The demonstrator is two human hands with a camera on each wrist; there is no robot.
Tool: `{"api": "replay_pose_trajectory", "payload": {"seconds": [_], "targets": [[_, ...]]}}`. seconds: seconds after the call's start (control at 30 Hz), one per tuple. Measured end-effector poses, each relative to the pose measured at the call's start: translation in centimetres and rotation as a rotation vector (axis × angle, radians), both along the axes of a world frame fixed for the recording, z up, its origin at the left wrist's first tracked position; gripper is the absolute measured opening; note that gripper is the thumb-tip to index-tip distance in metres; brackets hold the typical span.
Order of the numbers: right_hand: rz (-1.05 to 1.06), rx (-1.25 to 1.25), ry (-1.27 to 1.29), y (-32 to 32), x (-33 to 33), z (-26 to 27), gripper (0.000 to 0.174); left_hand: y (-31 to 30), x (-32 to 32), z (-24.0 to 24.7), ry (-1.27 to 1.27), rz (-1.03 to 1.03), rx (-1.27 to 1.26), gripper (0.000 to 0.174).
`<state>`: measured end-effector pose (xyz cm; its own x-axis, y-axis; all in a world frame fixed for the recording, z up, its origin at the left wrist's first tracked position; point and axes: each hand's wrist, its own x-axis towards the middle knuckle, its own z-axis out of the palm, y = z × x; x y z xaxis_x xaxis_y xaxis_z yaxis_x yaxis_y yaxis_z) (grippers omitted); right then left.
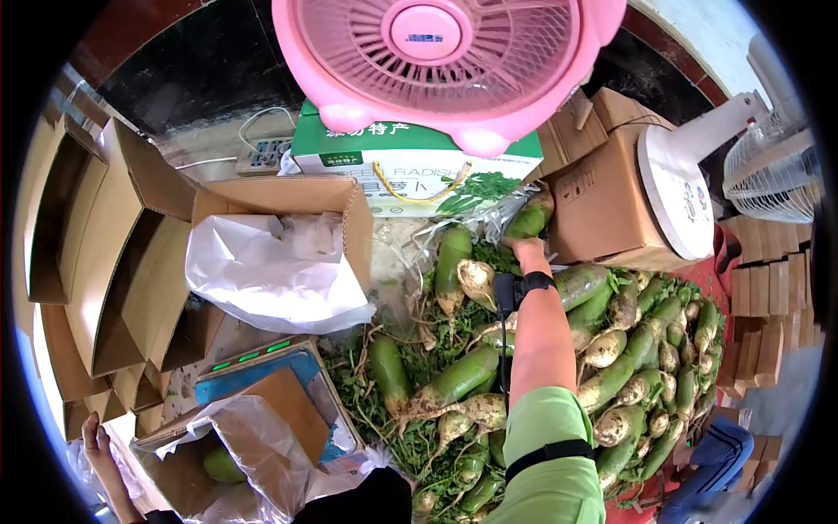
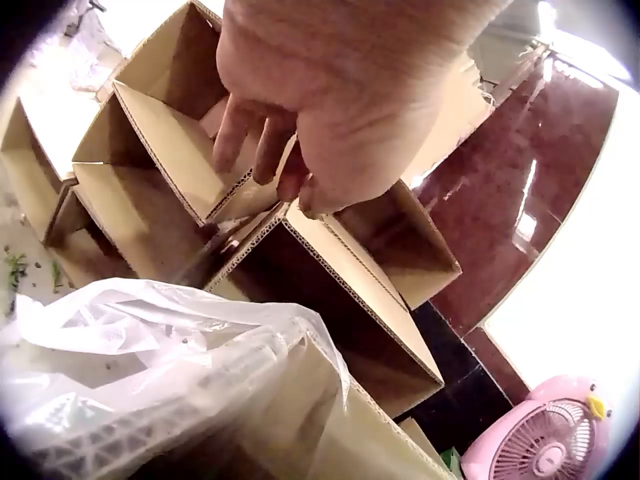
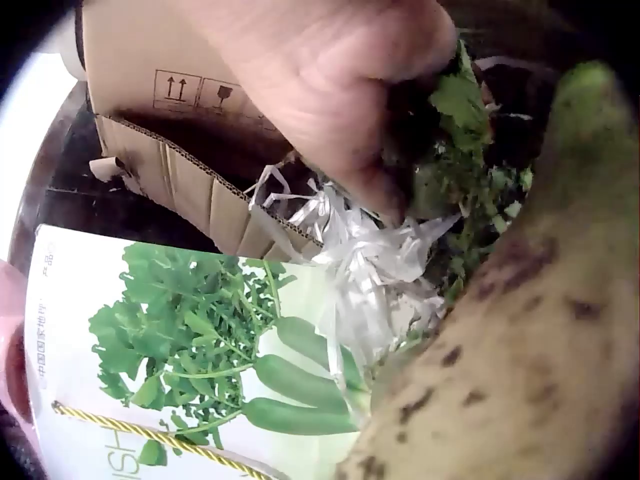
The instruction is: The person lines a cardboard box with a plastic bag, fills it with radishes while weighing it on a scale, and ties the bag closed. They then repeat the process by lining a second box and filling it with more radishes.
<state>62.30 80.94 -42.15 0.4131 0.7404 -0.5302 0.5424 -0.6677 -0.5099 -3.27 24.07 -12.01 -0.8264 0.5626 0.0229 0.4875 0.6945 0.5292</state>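
My right hand [image 1: 527, 251] reaches among radish leaves at the lower end of a green radish [image 1: 529, 220]. In the right wrist view its thumb points down at shredded white plastic strips [image 3: 375, 255], and its other fingers are mostly hidden by shadow and leaves [image 3: 465, 110]; I cannot tell whether they hold anything. A pale, dark-spotted radish fills the right foreground there. My left hand [image 2: 320, 110] hangs with loosely bent fingers over nested open cartons [image 2: 160, 150], nothing in its grasp. Beside it in the head view stands a plastic-lined carton [image 1: 288, 410] with a green radish [image 1: 223, 465] inside.
Many radishes [image 1: 642, 349] lie heaped on the right. A pink fan [image 1: 515, 52] sits on a green-and-white gift box [image 1: 349, 162] at the back. Another paper-lined carton [image 1: 349, 231] stands at centre left, above a blue scale [image 1: 305, 362]. A white fan [image 1: 772, 170] stands right.
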Motion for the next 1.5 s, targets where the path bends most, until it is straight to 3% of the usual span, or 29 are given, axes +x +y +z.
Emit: {"api": "replay_pose_trajectory", "payload": {"seconds": [0.03, 0.07, 0.1, 0.17, 0.23, 0.3, 0.33, 0.37, 0.43, 0.57, 0.6, 0.7, 0.8, 0.83, 0.87, 0.9, 0.97, 1.03, 1.07, 1.1, 1.2, 1.27, 1.3, 1.37, 1.4, 1.43, 1.5], "targets": [[-0.057, 0.006, 0.015, -0.1, -0.7, 0.5, 0.062, 0.6, 0.6, 0.4, -0.042, 0.043, -0.020, 0.032], [-0.035, 0.028, 0.145, 1.3, 2.0, -5.2, 0.068, 1.4, 1.6, 0.9, -0.052, 0.067, -0.028, 0.033], [-0.026, 0.028, 0.144, 0.7, 1.1, -3.0, 0.068, 0.7, 0.9, 0.9, -0.053, 0.075, -0.028, 0.033], [-0.330, -0.057, 0.351, -1.6, -1.8, 4.8, 0.072, -1.1, -1.3, 0.8, -0.041, -0.052, -0.067, 0.033], [-0.351, -0.098, 0.401, -1.4, -0.3, 3.2, 0.065, -0.6, -0.5, 1.0, -0.051, -0.065, -0.035, 0.032], [-0.424, 0.003, 0.653, -2.0, 0.8, 3.4, 0.053, 0.2, 0.6, 1.2, -0.063, 0.029, 0.001, 0.031], [-0.434, 0.027, 0.677, -2.5, 0.7, 4.8, 0.038, -0.5, -0.3, 0.9, -0.059, -0.051, -0.002, 0.032], [-0.430, 0.039, 0.672, -2.8, 1.4, 4.7, 0.038, -0.8, -0.3, 0.7, -0.065, -0.051, 0.010, 0.032], [-0.356, 0.087, 1.140, -3.8, 2.7, 4.6, 0.031, 0.0, 0.7, 0.5, -0.102, -0.070, 0.096, 0.033], [-0.547, 0.132, 1.237, -8.1, -0.1, 8.6, 0.029, 1.6, 3.6, 1.0, -0.065, -0.102, 0.110, 0.031], [-0.421, 0.071, 1.240, -9.3, 0.3, 9.2, 0.029, 2.1, 4.8, 1.3, -0.064, -0.142, 0.175, 0.030], [-0.366, 0.189, 1.285, -13.9, -1.5, 13.1, 0.031, 5.2, 10.7, 3.6, -0.069, -0.242, 0.358, 0.026], [-0.334, 0.235, 1.147, -20.2, -3.9, 19.8, 0.032, 10.4, 20.6, 7.9, -0.144, -0.236, 0.268, 0.025], [-0.317, 0.230, 1.131, -22.3, -4.4, 21.5, 0.035, 10.9, 21.4, 6.8, -0.370, -0.357, 0.430, 0.027], [-0.229, 0.227, 1.128, -24.2, -4.8, 22.7, 0.040, 12.7, 24.5, 8.6, -0.393, -0.540, 0.315, 0.030], [-0.144, 0.228, 1.123, -25.8, -4.9, 23.5, 0.045, 14.2, 28.0, 9.3, -0.730, -0.363, 0.419, 0.030], [0.000, 0.252, 1.147, -28.6, -5.3, 25.3, 0.056, 16.7, 31.4, 8.1, -0.799, -0.706, 0.391, 0.045], [0.129, 0.308, 1.164, -31.0, -5.9, 26.7, 0.050, 19.3, 35.0, 6.9, -1.030, -0.795, 0.307, 0.055], [0.161, 0.259, 1.182, -32.2, -6.1, 28.4, 0.048, 20.5, 36.7, 6.1, -1.184, -0.690, 0.230, 0.061], [0.184, 0.367, 1.182, -33.0, -6.7, 28.2, 0.051, 21.4, 38.1, 5.7, -1.332, -0.575, 0.151, 0.068], [0.283, 0.381, 1.177, -35.0, -7.6, 29.9, 0.062, 22.3, 40.4, 5.7, -1.417, -0.678, 0.307, 0.069], [0.446, 0.548, 1.077, -35.9, -7.8, 30.3, 0.068, 21.8, 40.4, 5.5, -1.441, -0.594, 0.380, 0.066], [0.445, 0.542, 1.080, -36.4, -7.8, 30.8, 0.068, 21.6, 40.4, 5.2, -1.469, -0.514, 0.458, 0.063], [0.406, 0.280, 1.298, -37.0, -7.6, 32.1, 0.069, 20.9, 39.5, 4.4, -1.497, -0.476, 0.478, 0.058], [0.445, 0.236, 1.320, -37.0, -7.7, 32.0, 0.052, 20.6, 39.1, 4.2, -1.500, -0.456, 0.513, 0.058], [0.444, 0.234, 1.323, -37.0, -7.7, 31.2, 0.052, 20.3, 38.8, 4.0, -1.502, -0.435, 0.547, 0.058], [0.515, 0.117, 1.169, -37.0, -7.7, 29.7, 0.031, 19.8, 38.7, 3.8, -1.475, -0.416, 0.555, 0.057]]}}
